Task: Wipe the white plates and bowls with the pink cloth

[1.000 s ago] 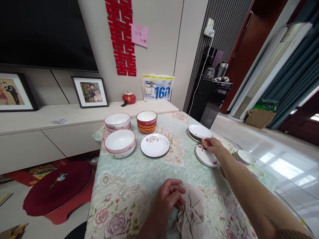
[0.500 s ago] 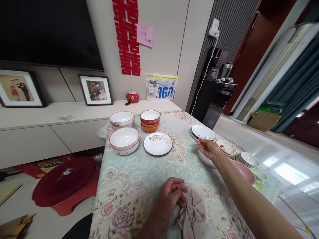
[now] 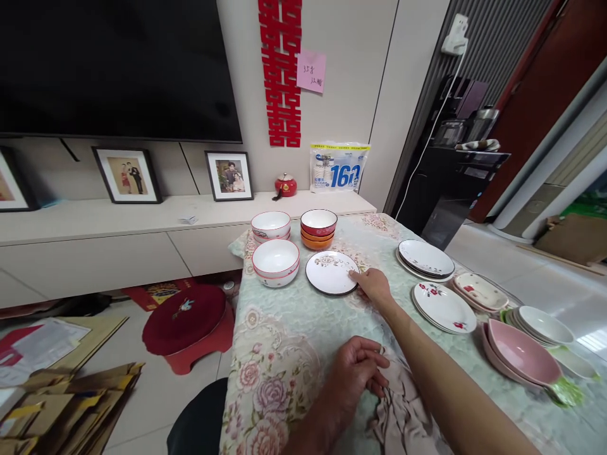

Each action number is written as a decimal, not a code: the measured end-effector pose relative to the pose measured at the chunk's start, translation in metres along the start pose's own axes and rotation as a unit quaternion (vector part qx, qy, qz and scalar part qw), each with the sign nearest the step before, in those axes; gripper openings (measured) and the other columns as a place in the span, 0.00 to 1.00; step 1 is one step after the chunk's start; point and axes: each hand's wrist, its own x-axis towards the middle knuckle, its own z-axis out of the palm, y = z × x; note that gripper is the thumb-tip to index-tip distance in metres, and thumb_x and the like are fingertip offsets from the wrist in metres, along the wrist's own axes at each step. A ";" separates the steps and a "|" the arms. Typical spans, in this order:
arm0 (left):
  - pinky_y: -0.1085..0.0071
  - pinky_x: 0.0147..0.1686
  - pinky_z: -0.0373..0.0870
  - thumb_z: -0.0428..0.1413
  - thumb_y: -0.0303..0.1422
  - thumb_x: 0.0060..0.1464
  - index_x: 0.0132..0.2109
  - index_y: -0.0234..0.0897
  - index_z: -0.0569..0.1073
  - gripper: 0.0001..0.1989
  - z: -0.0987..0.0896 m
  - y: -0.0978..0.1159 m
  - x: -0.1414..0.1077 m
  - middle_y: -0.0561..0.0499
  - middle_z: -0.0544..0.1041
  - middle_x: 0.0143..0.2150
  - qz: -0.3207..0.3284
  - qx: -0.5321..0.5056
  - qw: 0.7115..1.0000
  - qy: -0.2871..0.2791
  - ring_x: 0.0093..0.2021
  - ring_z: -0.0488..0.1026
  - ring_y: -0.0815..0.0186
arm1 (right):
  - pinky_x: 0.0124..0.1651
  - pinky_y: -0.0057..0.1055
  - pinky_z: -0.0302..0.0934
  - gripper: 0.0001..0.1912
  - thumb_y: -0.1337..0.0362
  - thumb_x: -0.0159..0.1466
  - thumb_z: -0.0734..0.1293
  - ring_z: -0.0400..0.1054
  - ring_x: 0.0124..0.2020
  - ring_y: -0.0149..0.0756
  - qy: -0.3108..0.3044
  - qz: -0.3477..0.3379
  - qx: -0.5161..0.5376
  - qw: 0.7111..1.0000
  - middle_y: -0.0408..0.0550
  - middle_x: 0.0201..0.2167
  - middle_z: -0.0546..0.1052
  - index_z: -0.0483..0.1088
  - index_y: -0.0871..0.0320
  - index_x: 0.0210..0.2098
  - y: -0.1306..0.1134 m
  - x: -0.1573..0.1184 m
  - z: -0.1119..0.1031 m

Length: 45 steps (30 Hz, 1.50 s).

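My right hand (image 3: 374, 284) reaches across the table and pinches the right edge of a white plate (image 3: 332, 268) with a dark rim and brown flowers, thumb on top. The plate lies on the tablecloth. Near the front, my left hand (image 3: 358, 370) rests with curled fingers at the upper end of a crumpled beige cloth (image 3: 403, 411). Left of the plate are white bowls with red rims (image 3: 275, 260) in two stacks. Behind the plate stands a stack of red and orange bowls (image 3: 318, 229).
Along the table's right side lie dark-rimmed plates (image 3: 425, 258), flowered plates (image 3: 443, 308), square dishes (image 3: 480, 291), pink dishes (image 3: 524, 354) and small white bowls (image 3: 545, 325). A low cabinet (image 3: 208, 215) stands behind the table. A red stool (image 3: 190, 322) is on the left.
My right hand has moved left from the plate stacks on the right to the edge of the single dark-rimmed plate. The view has turned right. My left hand stays by the cloth.
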 end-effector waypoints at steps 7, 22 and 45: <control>0.72 0.23 0.66 0.53 0.29 0.40 0.41 0.30 0.69 0.17 -0.001 -0.002 0.004 0.47 0.76 0.35 -0.002 -0.010 1.000 0.001 0.24 0.71 0.70 | 0.14 0.24 0.43 0.13 0.60 0.54 0.71 0.55 0.09 0.27 -0.006 0.027 -0.024 0.999 0.38 0.05 0.59 0.65 0.57 0.19 0.001 0.008 0.003; 0.70 0.27 0.69 0.58 0.30 0.43 0.41 0.30 0.70 0.16 -0.007 0.008 0.004 0.44 0.78 0.34 -0.014 -0.121 0.990 0.066 0.26 0.74 0.66 | 0.23 0.28 0.69 0.06 0.70 0.50 0.65 0.67 0.17 0.30 -0.057 0.040 0.220 0.973 0.42 0.17 0.72 0.62 0.58 0.26 0.018 -0.032 -0.022; 0.60 0.44 0.72 0.59 0.23 0.38 0.53 0.31 0.70 0.30 -0.020 0.022 0.002 0.42 0.81 0.43 0.060 -0.217 0.945 0.236 0.42 0.78 0.55 | 0.50 0.36 0.62 0.16 0.53 0.61 0.67 0.68 0.47 0.43 -0.125 -0.229 -0.087 0.961 0.50 0.44 0.75 0.73 0.55 0.44 0.092 -0.147 -0.086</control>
